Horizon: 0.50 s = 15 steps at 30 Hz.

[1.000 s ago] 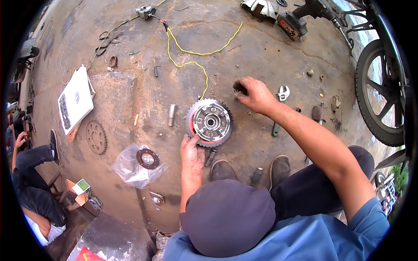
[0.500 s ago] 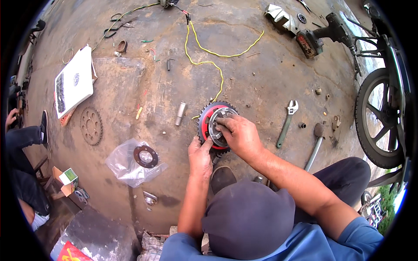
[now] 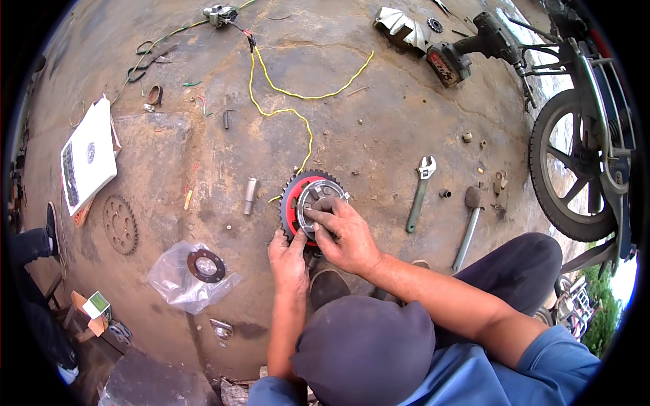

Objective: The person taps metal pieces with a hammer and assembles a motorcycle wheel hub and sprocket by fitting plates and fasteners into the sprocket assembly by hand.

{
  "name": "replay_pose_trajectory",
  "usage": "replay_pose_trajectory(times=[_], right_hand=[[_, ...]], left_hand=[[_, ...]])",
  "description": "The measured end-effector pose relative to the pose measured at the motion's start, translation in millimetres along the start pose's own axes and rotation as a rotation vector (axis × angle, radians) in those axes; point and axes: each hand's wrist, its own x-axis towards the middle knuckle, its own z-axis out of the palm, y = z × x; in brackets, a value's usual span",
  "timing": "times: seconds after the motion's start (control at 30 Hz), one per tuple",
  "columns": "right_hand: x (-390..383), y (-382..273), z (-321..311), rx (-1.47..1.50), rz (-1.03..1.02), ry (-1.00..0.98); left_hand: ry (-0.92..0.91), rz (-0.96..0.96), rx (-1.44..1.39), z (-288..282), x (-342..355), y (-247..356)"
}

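Observation:
A toothed sprocket [image 3: 285,191] with a red centre stands over the floor in front of me. On its right face sits a silver metal hub [image 3: 302,215] with a round rim and blocks inside. My left hand [image 3: 289,262] grips the sprocket's lower near edge, thumb on the face and fingers partly hidden behind. Curled fingers of my right hand [image 3: 347,237] reach into the hub's middle, thumb and forefinger close together. Whatever lies between those fingertips is hidden. A yellow wire [image 3: 310,135] runs down to the floor behind the sprocket's top.
To the right lie an adjustable wrench [image 3: 420,196], a hammer [image 3: 466,237] and a power drill [image 3: 497,37] near a motorcycle wheel [image 3: 539,162]. Leftward are a metal tube [image 3: 250,196], a plastic bag [image 3: 166,271] with a dark ring [image 3: 206,266], another sprocket [image 3: 120,225] and a white box [image 3: 91,155].
The whole view has shifted, so the floor things sit further left in the picture. Both hands stay on the sprocket and hub; my right fingers have moved slightly within the hub.

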Motion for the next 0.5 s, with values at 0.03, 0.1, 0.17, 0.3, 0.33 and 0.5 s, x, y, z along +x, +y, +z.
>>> replay_pose_trajectory(times=[0.03, 0.1, 0.17, 0.3, 0.33, 0.5], right_hand=[[-1.5, -0.5, 1.0, 0.000, 0.021, 0.007], [-4.9, -0.7, 0.7, 0.013, 0.034, 0.031], [-6.1, -1.2, 0.3, 0.029, 0.050, 0.054], [-3.5, 1.2, -4.0, 0.051, 0.064, 0.143], [-2.8, 2.3, -5.3, 0.055, 0.059, 0.107], [-4.1, 2.2, -4.5, 0.067, 0.108, 0.069]], left_hand=[[-0.005, 0.008, 0.034, -2.3, -0.2, -2.0], [0.017, -0.013, 0.042, 3.5, -1.9, 2.5], [0.002, 0.050, 0.166, 3.6, -4.2, 1.9], [-0.020, 0.112, 0.176, 8.4, -4.0, 4.9], [-0.016, 0.109, 0.174, 6.0, -2.7, 3.5], [-0.027, 0.101, 0.135, 9.5, -3.8, 5.6]])
